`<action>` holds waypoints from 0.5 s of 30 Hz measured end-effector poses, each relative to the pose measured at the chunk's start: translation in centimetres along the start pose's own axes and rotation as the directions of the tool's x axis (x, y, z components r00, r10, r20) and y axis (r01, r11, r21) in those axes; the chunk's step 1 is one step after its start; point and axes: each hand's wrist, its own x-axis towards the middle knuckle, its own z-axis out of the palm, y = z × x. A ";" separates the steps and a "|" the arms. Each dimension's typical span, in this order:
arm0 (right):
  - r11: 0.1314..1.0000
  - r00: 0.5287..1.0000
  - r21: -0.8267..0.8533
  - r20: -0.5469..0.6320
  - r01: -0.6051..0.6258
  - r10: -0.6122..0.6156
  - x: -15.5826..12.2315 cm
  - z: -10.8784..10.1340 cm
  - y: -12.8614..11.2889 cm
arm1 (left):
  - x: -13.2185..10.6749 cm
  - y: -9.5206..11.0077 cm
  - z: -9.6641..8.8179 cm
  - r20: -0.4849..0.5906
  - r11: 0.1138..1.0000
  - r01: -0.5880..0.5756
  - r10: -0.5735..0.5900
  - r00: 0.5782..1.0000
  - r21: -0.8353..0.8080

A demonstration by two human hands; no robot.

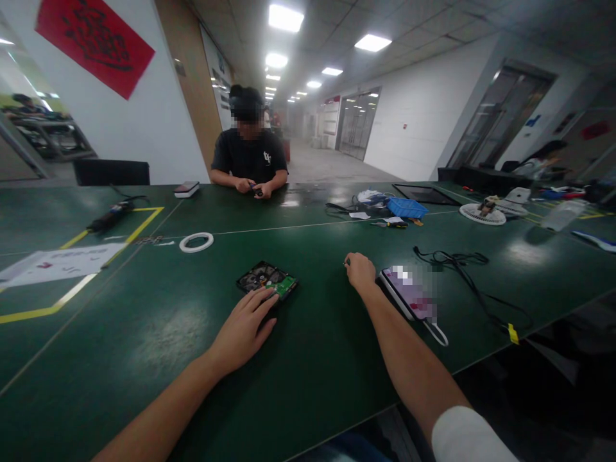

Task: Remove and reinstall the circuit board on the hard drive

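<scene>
A hard disk drive [262, 277] lies flat on the green table, its dark casing and green circuit board facing up. My left hand [248, 321] rests over its near edge with the fingers stretched out and the thumb apart. To the right of the drive, my right hand [360, 271] is held closed, low over the table. A tiny dark tip shows at its fingertips, too small to name. Just beyond that hand lies a phone-like device [411, 292] with a lit, partly blurred screen and a white strap.
A black cable [462, 273] trails at right. Farther back are a blue basket [407, 207], a screwdriver [392, 223] and a white fan part [482, 213]. At left are a white ring [196, 242] and a paper sheet [62, 263]. A person [249, 151] sits opposite.
</scene>
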 end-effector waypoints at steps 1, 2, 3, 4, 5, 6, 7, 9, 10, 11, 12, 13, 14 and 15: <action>1.000 1.000 0.000 0.002 0.001 -0.001 0.0 0.0 -0.1 | 0.0 0.0 0.0 -0.002 1.000 0.002 -0.002 1.000 0.000; 1.000 1.000 0.001 0.003 0.000 0.000 0.0 0.0 -0.1 | 0.0 0.0 0.0 0.000 1.000 0.004 -0.004 1.000 -0.001; 1.000 1.000 0.000 0.001 -0.003 0.003 0.0 -0.1 -0.1 | -0.1 0.0 0.0 0.002 1.000 0.007 -0.007 1.000 -0.001; 1.000 1.000 -0.001 -0.006 -0.006 0.006 -0.1 -0.1 -0.1 | -0.1 0.0 0.0 0.008 1.000 0.007 -0.007 1.000 0.000; 1.000 1.000 -0.004 -0.015 -0.010 0.010 -0.1 -0.2 0.0 | -0.1 0.0 0.0 0.014 1.000 0.008 -0.008 1.000 0.002; 1.000 1.000 -0.007 -0.024 -0.012 0.011 -0.1 -0.2 0.1 | -0.1 0.0 0.0 0.018 1.000 0.009 -0.009 1.000 0.005; 1.000 1.000 -0.010 -0.029 -0.010 0.009 -0.1 -0.2 0.1 | -0.1 0.0 0.0 0.022 1.000 0.009 -0.009 1.000 0.008; 1.000 1.000 -0.014 -0.019 0.009 -0.009 0.1 -0.2 0.3 | -0.1 0.0 0.1 0.025 1.000 0.009 -0.010 1.000 0.011; 1.000 1.000 -0.014 -0.004 0.023 -0.023 0.2 -0.1 0.3 | -0.1 0.0 0.1 0.025 1.000 0.010 -0.010 1.000 0.012; 0.999 0.999 -0.013 0.013 0.038 -0.038 0.4 0.0 0.4 | -0.1 0.0 0.1 0.025 1.000 0.010 -0.010 1.000 0.011; 0.999 0.998 -0.012 0.030 0.052 -0.052 0.5 0.1 0.4 | -0.1 0.0 0.1 0.023 1.000 0.010 -0.010 1.000 0.010; 0.998 0.997 -0.012 0.043 0.063 -0.062 0.7 0.2 0.4 | -0.1 0.0 0.1 0.021 1.000 0.011 -0.011 1.000 0.009; 0.997 0.996 -0.012 0.052 0.072 -0.072 0.8 0.3 0.3 | -0.1 0.0 0.1 0.018 1.000 0.012 -0.012 1.000 0.007; 0.997 0.995 -0.013 0.057 0.081 -0.080 0.9 0.3 0.3 | -0.1 0.0 0.1 0.016 1.000 0.011 -0.011 1.000 0.005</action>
